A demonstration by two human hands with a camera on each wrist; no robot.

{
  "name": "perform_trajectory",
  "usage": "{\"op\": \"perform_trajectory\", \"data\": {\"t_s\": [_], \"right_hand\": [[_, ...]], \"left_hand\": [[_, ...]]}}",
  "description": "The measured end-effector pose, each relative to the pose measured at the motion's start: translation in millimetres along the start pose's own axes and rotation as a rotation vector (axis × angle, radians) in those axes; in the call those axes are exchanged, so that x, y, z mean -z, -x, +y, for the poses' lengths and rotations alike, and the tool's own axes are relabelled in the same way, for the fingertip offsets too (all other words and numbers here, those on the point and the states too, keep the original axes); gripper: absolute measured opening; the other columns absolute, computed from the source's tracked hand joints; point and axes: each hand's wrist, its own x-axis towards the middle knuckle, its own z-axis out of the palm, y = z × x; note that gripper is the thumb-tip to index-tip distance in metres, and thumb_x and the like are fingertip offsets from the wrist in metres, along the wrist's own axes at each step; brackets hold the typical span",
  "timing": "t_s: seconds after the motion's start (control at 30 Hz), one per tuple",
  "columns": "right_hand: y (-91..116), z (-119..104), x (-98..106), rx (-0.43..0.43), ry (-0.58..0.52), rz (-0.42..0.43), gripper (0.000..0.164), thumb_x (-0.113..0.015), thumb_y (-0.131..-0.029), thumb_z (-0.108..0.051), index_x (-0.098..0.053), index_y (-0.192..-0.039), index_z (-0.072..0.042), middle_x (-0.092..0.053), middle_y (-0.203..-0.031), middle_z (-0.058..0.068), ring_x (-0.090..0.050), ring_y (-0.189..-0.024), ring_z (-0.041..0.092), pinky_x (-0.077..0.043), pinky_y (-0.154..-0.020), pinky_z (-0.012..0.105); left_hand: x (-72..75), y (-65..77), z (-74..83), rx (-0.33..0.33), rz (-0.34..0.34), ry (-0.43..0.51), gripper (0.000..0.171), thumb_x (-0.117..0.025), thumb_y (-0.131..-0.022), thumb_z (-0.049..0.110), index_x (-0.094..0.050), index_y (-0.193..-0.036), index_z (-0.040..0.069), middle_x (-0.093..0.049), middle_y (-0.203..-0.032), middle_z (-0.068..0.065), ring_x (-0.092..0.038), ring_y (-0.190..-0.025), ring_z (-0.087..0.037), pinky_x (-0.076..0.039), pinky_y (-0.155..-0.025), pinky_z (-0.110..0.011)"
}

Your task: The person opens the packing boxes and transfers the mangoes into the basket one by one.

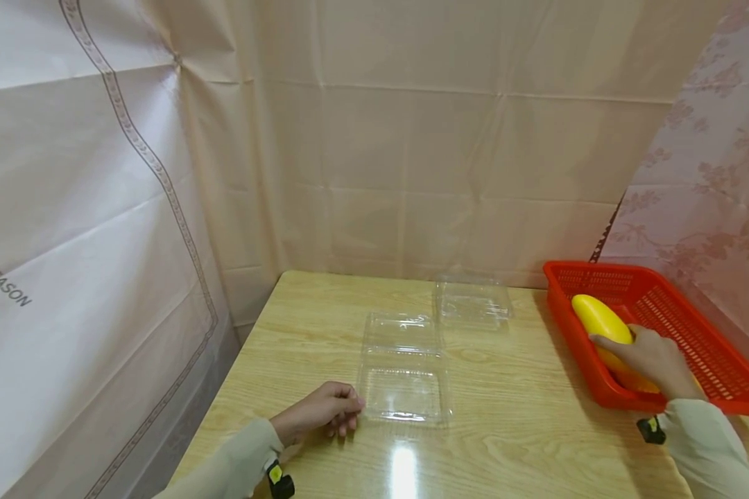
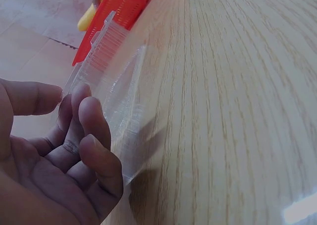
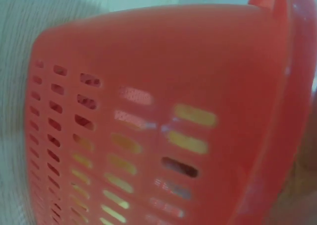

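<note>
An open clear plastic clamshell box (image 1: 402, 395) lies on the table, its two halves spread out. My left hand (image 1: 324, 410) is at its near left edge; the left wrist view shows the thumb and forefinger pinching the rim of the box (image 2: 104, 51), other fingers curled. My right hand (image 1: 655, 357) is inside a red basket (image 1: 568, 367), gripping a smooth yellow mango-shaped fruit (image 1: 599, 319). More yellow shows beneath that hand, partly hidden. The right wrist view is filled by the slotted wall of the basket (image 3: 148, 51), with yellow visible through the slots.
A second clear plastic box (image 1: 474, 301) sits at the back of the wooden table (image 1: 312, 326), close to the first. Cloth curtains (image 1: 399, 159) hang behind and at both sides. The basket stands at the table's right edge.
</note>
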Motion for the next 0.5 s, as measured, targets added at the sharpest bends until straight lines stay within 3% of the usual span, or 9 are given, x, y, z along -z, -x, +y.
{"op": "perform_trajectory", "data": {"t_s": [0.27,0.5], "right_hand": [[0.1,8.0,-1.4,-0.046,-0.010,-0.109,0.096,-0.047,-0.098,-0.070,-0.047,-0.122,0.023,-0.058,-0.085,0.018,-0.055,-0.075,0.032,-0.045,-0.064,0.041],[0.2,6.5,-0.4,-0.066,-0.030,-0.151,0.092,-0.047,-0.098,-0.069,-0.048,-0.116,0.021,-0.054,-0.085,0.017,-0.054,-0.076,0.031,-0.045,-0.065,0.041]], "left_hand": [[-0.6,0.1,-0.9,-0.001,0.004,-0.012,0.026,-0.059,-0.104,0.020,-0.063,-0.096,-0.005,-0.067,-0.076,-0.005,-0.056,-0.058,-0.011,-0.039,-0.052,-0.024],[-0.4,0.5,-0.9,0.001,-0.001,0.004,0.025,-0.058,-0.105,0.019,-0.063,-0.098,-0.005,-0.067,-0.077,-0.005,-0.056,-0.058,-0.012,-0.040,-0.052,-0.024]]}}
